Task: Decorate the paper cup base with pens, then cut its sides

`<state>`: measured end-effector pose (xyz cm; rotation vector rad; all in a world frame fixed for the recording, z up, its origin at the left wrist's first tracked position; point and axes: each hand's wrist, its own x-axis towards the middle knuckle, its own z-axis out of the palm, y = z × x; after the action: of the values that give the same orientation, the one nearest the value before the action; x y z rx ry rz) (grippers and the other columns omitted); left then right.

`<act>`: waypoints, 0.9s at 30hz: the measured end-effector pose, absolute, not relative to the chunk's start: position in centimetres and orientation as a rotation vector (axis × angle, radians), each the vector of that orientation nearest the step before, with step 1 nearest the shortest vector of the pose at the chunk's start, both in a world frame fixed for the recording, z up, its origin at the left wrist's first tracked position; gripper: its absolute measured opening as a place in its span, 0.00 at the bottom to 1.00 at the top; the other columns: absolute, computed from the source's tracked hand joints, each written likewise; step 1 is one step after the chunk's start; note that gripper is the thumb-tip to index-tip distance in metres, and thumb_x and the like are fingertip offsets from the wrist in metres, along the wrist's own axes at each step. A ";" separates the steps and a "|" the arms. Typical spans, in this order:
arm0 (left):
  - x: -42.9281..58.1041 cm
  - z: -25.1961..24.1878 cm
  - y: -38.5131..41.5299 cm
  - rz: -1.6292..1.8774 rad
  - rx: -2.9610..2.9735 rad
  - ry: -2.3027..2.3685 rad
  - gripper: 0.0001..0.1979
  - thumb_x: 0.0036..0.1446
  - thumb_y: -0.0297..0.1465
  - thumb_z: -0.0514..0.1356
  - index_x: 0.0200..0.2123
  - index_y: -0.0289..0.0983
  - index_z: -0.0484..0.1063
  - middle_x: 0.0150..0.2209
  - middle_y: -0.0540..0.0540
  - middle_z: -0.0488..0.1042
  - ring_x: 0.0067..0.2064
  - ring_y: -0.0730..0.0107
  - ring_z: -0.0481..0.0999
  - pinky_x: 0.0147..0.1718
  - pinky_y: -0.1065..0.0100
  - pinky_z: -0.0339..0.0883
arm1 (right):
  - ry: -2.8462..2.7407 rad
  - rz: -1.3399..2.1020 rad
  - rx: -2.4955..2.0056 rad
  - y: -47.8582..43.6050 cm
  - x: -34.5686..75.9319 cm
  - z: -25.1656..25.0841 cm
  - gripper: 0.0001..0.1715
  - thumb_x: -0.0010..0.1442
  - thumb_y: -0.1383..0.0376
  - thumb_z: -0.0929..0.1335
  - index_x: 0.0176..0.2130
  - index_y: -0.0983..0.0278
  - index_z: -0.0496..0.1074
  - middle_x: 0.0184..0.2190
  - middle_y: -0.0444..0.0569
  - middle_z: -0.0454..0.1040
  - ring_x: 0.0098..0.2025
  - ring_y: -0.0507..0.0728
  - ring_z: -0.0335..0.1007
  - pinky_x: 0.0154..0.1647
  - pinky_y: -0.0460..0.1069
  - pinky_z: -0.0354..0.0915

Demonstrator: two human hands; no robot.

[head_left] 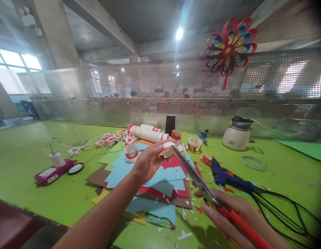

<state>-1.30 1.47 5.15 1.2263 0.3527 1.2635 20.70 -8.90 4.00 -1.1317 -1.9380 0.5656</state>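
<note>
My left hand (149, 162) is closed around a white paper cup piece (166, 150), holding it above a stack of coloured paper. In my right hand (235, 209) is a pair of scissors (195, 178) with red handles, pointing up and to the left. The blades lie close together, and their tips reach the cup piece's right edge; whether they touch it I cannot tell. Under both hands are light blue sheets (147, 169) mixed with red, brown and yellow ones. A cut paper cup (131, 153) stands left of my left hand.
A blue glue gun (222, 177) with black cables lies right, near a kettle (236, 136). Stacked paper cups (148, 134), a dark phone (170, 125) and another cup (194, 144) stand farther back. A purple power strip (54, 173) lies left. White scraps (184, 236) litter the green table.
</note>
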 end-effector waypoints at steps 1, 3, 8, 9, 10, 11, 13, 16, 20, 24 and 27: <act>-1.3 5.2 1.4 1.274 1.235 0.347 0.18 0.55 0.37 0.61 0.45 0.33 0.78 0.42 0.38 0.77 0.42 0.62 0.72 0.38 0.67 0.62 | -1.955 0.565 -1.143 -8.9 20.7 4.0 0.17 0.61 0.53 0.65 0.42 0.55 0.79 0.22 0.46 0.76 0.23 0.57 0.73 0.24 0.49 0.71; -1.3 5.3 1.3 1.304 1.242 0.338 0.17 0.54 0.35 0.62 0.46 0.34 0.78 0.44 0.38 0.77 0.44 0.60 0.72 0.40 0.66 0.63 | -1.997 0.569 -1.172 -8.8 20.7 4.0 0.19 0.61 0.53 0.64 0.42 0.56 0.79 0.23 0.46 0.75 0.24 0.57 0.72 0.24 0.48 0.70; -1.0 5.4 1.1 1.405 1.224 0.356 0.17 0.48 0.32 0.66 0.44 0.39 0.79 0.45 0.42 0.78 0.48 0.60 0.73 0.47 0.65 0.62 | -2.026 0.529 -1.186 -8.6 20.6 4.4 0.18 0.60 0.54 0.65 0.42 0.59 0.79 0.26 0.46 0.77 0.27 0.57 0.74 0.27 0.48 0.69; -1.0 5.3 1.1 1.420 1.227 0.369 0.17 0.48 0.32 0.66 0.44 0.39 0.79 0.44 0.43 0.79 0.48 0.61 0.73 0.47 0.64 0.62 | -2.034 0.521 -1.192 -8.6 20.5 4.4 0.18 0.60 0.54 0.65 0.40 0.60 0.79 0.26 0.46 0.77 0.26 0.56 0.73 0.27 0.48 0.68; -1.0 5.3 1.1 1.429 1.235 0.381 0.17 0.48 0.32 0.66 0.44 0.39 0.79 0.44 0.43 0.79 0.48 0.61 0.73 0.47 0.64 0.62 | -2.039 0.511 -1.200 -8.6 20.4 4.5 0.17 0.60 0.54 0.65 0.39 0.60 0.78 0.25 0.46 0.77 0.25 0.56 0.73 0.26 0.48 0.68; -1.0 5.2 1.2 1.433 1.249 0.389 0.17 0.48 0.32 0.66 0.44 0.40 0.79 0.44 0.43 0.78 0.48 0.61 0.73 0.46 0.64 0.63 | -2.043 0.498 -1.204 -8.7 20.4 4.5 0.17 0.60 0.55 0.65 0.37 0.61 0.78 0.24 0.46 0.76 0.25 0.56 0.72 0.26 0.48 0.68; -1.1 5.1 1.3 1.432 1.288 0.395 0.17 0.49 0.33 0.66 0.44 0.40 0.79 0.43 0.43 0.78 0.48 0.61 0.73 0.46 0.64 0.63 | -2.048 0.471 -1.206 -8.7 20.3 4.5 0.15 0.60 0.55 0.65 0.33 0.61 0.76 0.23 0.46 0.76 0.25 0.56 0.72 0.26 0.48 0.67; -1.2 4.9 1.4 1.409 1.341 0.391 0.16 0.50 0.33 0.65 0.45 0.41 0.79 0.43 0.43 0.78 0.48 0.60 0.73 0.47 0.62 0.63 | -2.055 0.419 -1.223 -8.8 20.3 4.3 0.15 0.60 0.54 0.64 0.31 0.61 0.74 0.23 0.46 0.74 0.25 0.57 0.72 0.27 0.48 0.68; -1.3 5.0 1.4 1.402 1.354 0.399 0.16 0.50 0.33 0.65 0.45 0.40 0.79 0.44 0.42 0.78 0.48 0.58 0.73 0.46 0.61 0.64 | -2.077 0.332 -1.269 -8.7 20.5 4.0 0.16 0.60 0.54 0.64 0.31 0.61 0.75 0.20 0.45 0.71 0.24 0.56 0.72 0.25 0.48 0.68; -1.3 5.1 1.3 1.400 1.344 0.392 0.17 0.49 0.33 0.65 0.44 0.39 0.79 0.46 0.41 0.78 0.50 0.55 0.73 0.47 0.60 0.64 | -2.065 0.353 -1.222 -8.6 20.7 4.0 0.15 0.60 0.58 0.65 0.36 0.61 0.79 0.19 0.45 0.72 0.24 0.56 0.72 0.25 0.46 0.68; -1.3 5.3 1.3 1.383 1.332 0.372 0.17 0.49 0.32 0.65 0.44 0.39 0.79 0.47 0.41 0.78 0.52 0.55 0.73 0.49 0.60 0.63 | -2.050 0.378 -1.216 -8.7 20.6 4.0 0.15 0.59 0.58 0.66 0.39 0.60 0.80 0.19 0.45 0.72 0.23 0.56 0.72 0.24 0.46 0.68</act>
<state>-1.29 1.25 5.27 1.3323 0.3717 1.3831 20.63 -8.67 3.99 -1.2158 -2.0497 0.3777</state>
